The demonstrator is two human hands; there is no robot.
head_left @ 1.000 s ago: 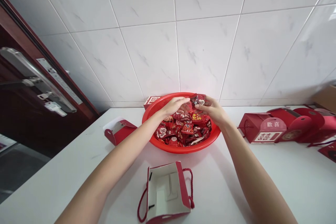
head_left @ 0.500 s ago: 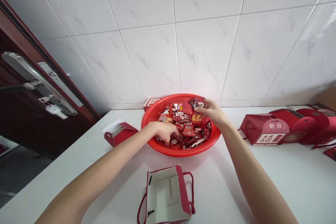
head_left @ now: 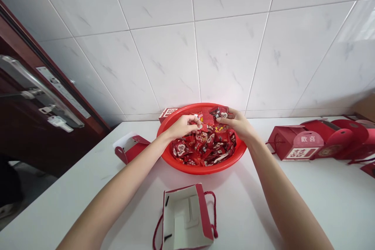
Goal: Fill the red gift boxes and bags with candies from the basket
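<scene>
Probably a home: beyond the left hand [head_left: 184, 126] rises a white, marble-patterned tiled wall [head_left: 164, 62], with a white desk [head_left: 234, 203] below the hand. Well to that hand's left, a reddish-brown door [head_left: 26, 140] has a metal handle [head_left: 30, 93] and hanging keys [head_left: 60, 123].

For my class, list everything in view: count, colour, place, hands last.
Table: 1, white, foreground
Wall: 1, white tiles, behind
Basket: 1, red, centre
Packets: many, mostly red, in basket
Open box: 1, red/white, before basket
Side box: 1, red/white, left of basket
Rear box: 1, red/white, behind basket
Right boxes: several, red, right of basket
Carton: 1, brown, far right
Door: 1, dark red, left
Handle: 1, silver, on door
Keys: count unclear, silvery, by handle
Lock plate: 1, silver, beside handle
Floor: 1, grey, lower left
Unclear shape: 1, black, lower left
Left hand: 1, bare, over basket, apparently pinching a packet
Right hand: 1, bare, over basket, holding a packet
</scene>
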